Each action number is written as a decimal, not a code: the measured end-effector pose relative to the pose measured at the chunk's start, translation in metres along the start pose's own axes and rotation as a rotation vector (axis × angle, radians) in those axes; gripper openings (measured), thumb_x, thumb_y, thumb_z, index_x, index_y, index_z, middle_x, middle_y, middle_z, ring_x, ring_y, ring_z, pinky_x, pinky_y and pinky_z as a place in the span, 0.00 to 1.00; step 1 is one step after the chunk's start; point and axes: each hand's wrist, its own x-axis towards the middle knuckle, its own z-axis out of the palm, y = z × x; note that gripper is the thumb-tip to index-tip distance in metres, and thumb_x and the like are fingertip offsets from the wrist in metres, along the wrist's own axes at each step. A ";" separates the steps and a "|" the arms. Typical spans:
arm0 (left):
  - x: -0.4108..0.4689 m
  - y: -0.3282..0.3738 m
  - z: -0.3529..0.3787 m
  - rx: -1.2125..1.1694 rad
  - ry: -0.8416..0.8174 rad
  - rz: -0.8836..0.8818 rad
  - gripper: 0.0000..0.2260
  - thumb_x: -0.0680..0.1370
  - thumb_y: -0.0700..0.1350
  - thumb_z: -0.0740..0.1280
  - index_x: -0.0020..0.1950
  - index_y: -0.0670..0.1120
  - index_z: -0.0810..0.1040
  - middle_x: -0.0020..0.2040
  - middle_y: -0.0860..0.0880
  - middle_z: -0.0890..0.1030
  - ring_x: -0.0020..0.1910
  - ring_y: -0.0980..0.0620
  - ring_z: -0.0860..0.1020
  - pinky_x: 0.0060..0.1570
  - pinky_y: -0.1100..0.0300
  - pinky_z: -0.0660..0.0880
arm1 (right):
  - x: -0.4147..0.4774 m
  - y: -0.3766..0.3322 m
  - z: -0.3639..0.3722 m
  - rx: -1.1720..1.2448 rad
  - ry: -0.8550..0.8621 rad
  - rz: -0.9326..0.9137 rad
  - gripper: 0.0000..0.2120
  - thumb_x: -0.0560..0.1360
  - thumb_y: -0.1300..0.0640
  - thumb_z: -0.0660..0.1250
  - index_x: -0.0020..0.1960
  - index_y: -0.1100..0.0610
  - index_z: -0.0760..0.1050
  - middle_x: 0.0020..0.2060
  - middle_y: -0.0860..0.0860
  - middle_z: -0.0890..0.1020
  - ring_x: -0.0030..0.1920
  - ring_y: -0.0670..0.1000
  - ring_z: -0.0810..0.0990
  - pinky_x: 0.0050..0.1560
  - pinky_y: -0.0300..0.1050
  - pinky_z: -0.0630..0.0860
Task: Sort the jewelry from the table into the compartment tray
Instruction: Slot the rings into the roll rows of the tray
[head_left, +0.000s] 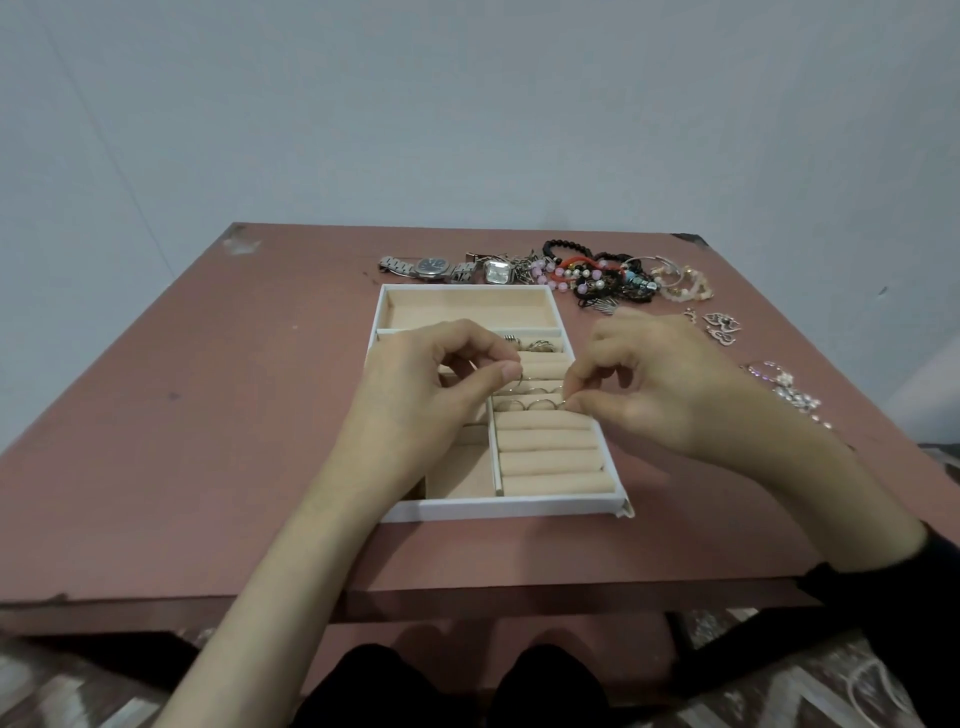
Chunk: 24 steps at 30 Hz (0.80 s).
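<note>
Between beige rolls (545, 457) sit thin silver rings (535, 404).

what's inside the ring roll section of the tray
Rings sit slotted between the upper rolls; the lower rolls show none. The left hand and right hand, each pinching a ring, cover part of those rows.

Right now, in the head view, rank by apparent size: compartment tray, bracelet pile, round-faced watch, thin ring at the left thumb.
1. Compartment tray, largest, though nearest too.
2. Bracelet pile.
3. Round-faced watch, about as far as the pile.
4. Thin ring, smallest despite sitting close.
</note>
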 end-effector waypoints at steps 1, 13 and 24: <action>0.000 0.000 0.000 -0.001 -0.006 -0.001 0.02 0.71 0.41 0.72 0.40 0.47 0.82 0.33 0.55 0.78 0.31 0.63 0.72 0.32 0.74 0.68 | 0.002 -0.001 -0.002 0.024 -0.031 0.036 0.01 0.69 0.59 0.73 0.39 0.55 0.83 0.30 0.43 0.72 0.35 0.41 0.69 0.39 0.29 0.65; 0.000 0.000 0.002 0.040 -0.094 0.006 0.03 0.69 0.43 0.74 0.38 0.50 0.83 0.33 0.52 0.80 0.31 0.62 0.71 0.34 0.73 0.68 | 0.006 0.021 0.022 0.531 0.375 0.312 0.03 0.73 0.58 0.69 0.45 0.54 0.82 0.34 0.51 0.77 0.34 0.43 0.70 0.36 0.34 0.68; -0.001 0.001 0.001 0.173 -0.193 -0.021 0.02 0.68 0.45 0.75 0.38 0.52 0.84 0.37 0.55 0.81 0.39 0.59 0.75 0.40 0.68 0.70 | 0.004 0.024 0.023 0.503 0.364 0.303 0.03 0.73 0.58 0.69 0.45 0.53 0.81 0.34 0.52 0.77 0.34 0.45 0.70 0.37 0.36 0.68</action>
